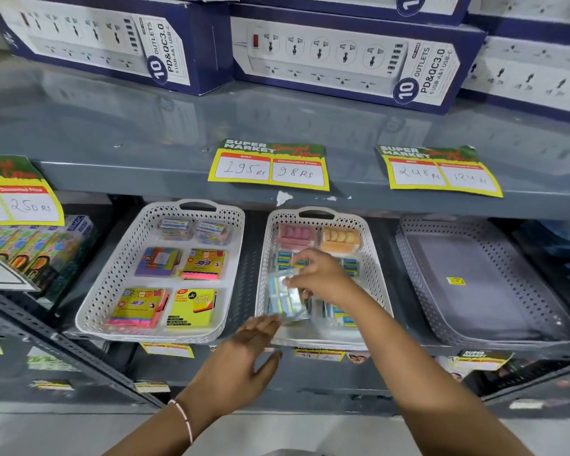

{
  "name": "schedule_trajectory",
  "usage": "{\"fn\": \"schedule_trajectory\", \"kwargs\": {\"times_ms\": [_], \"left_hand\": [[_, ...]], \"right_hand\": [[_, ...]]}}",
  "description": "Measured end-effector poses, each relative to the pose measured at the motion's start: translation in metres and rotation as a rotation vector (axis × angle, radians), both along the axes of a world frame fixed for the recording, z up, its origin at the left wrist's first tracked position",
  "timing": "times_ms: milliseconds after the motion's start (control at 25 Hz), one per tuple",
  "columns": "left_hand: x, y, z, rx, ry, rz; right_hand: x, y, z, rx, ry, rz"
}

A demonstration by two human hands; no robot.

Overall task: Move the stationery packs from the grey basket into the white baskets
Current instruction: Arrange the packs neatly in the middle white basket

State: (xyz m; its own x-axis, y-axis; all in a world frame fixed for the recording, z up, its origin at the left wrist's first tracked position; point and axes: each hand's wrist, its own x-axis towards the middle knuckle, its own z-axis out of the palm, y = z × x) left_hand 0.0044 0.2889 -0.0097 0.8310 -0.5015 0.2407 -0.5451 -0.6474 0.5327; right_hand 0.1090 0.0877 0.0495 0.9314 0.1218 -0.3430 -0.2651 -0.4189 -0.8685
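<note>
head view, and nearest to us our left hand [244,363] is reaching in from below, a thin pink band on the wrist, fingers spread and released, fingertips just touching the front rim of the middle white basket [380,281]. we are gripping nothing with it. just beyond, our right hand [320,274] is crossing over that basket, fingers pinched around a clear pack [285,299] of blue and white pieces, and we are holding it low over the basket's front half, tilted a little. under and around it more blue-and-white packs [341,319] are lying in the basket, and at its far end a pink pack [295,236] is sitting beside an orange pack [339,240].

to the left, the other white basket [112,278] is sitting just beside this one, with sticky-note packs in two columns: a yellow pack [191,307] at the near right, a purple one [157,261] in the middle row, two small clear boxes [191,228] at the back. to the right, the grey basket [441,324] is sitting on the same shelf, showing only a small yellow sticker [455,280] on its floor.

further up, yellow price tags [269,166] are hanging off the grey shelf edge [145,179], one reading 195 rs and 98 rs. at the far top, navy power-strip boxes [349,57] are sitting in a row on the upper shelf.
</note>
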Motion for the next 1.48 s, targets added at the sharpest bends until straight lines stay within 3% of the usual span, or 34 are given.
{"fn": "schedule_trajectory", "kwargs": {"times_ms": [80, 120, 320, 400, 560, 720, 800, 960, 1080, 1280, 1400, 1480], "left_hand": [[0.008, 0.003, 0.009, -0.13, 0.012, 0.106], [0.015, 0.003, 0.012, -0.158, 0.028, 0.161], [0.052, -0.007, 0.026, 0.003, 0.12, 0.204], [0.062, -0.015, 0.029, 0.106, 0.13, 0.173], [0.084, -0.03, 0.025, 0.392, 0.092, 0.047], [0.107, -0.046, 0.012, 0.646, 0.076, -0.029], [0.117, -0.05, 0.006, 0.694, 0.083, -0.049], [0.128, -0.052, -0.001, 0.769, 0.133, -0.057], [0.131, -0.054, -0.001, 0.834, 0.175, -0.043], [0.131, -0.059, 0.003, 0.856, 0.14, -0.034], [0.126, -0.057, 0.0, 0.847, 0.103, -0.06], [0.125, -0.056, 0.0, 0.849, 0.083, -0.082]], "right_hand": [[-0.008, -0.014, -0.001, 0.338, 0.152, -0.221], [-0.012, -0.017, -0.005, 0.373, 0.22, -0.244], [-0.025, -0.012, -0.032, 0.243, 0.38, -0.235], [-0.022, -0.01, -0.038, 0.093, 0.364, -0.155], [-0.015, -0.003, -0.035, -0.558, 0.135, 0.156], [-0.02, 0.002, -0.028, -0.679, 0.014, 0.127], [-0.021, 0.004, -0.027, -0.574, 0.098, 0.071], [-0.019, 0.008, -0.024, 0.061, 0.437, -0.259], [-0.022, 0.006, -0.015, 0.405, 0.578, -0.343], [-0.027, -0.001, -0.009, 0.539, 0.645, -0.29], [-0.032, -0.016, 0.009, 0.363, 0.444, -0.232], [-0.028, -0.039, 0.016, -0.117, 0.139, -0.07]]}}
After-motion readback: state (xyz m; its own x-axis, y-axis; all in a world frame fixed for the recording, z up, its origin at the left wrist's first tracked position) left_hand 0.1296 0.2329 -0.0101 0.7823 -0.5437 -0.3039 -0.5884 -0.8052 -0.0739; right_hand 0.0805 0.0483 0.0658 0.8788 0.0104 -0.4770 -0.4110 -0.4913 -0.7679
